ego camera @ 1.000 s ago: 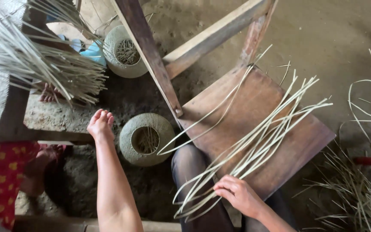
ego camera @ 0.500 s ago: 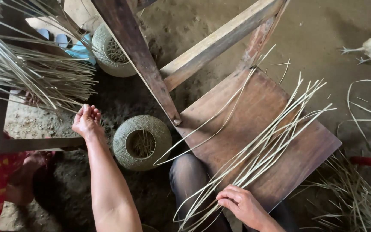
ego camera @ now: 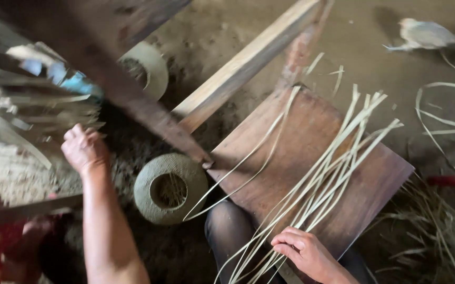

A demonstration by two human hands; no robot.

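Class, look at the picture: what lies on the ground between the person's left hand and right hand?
In the head view, a round woven basket sits between the left hand and the right hand.

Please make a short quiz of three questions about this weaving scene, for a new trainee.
1. True or false: the right hand presses on the pale strips that lie across the wooden board.
2. What does the left hand reach toward? A) the white bird B) the bundle of strips at the left C) the red thing at the right
3. Fill in: the round woven basket on the ground has its opening facing ____.

Key
1. True. The strips fan out over the board from under that hand.
2. B. The bundle is blurred; whether the fingers grip it cannot be told. The bird is far off.
3. Up.
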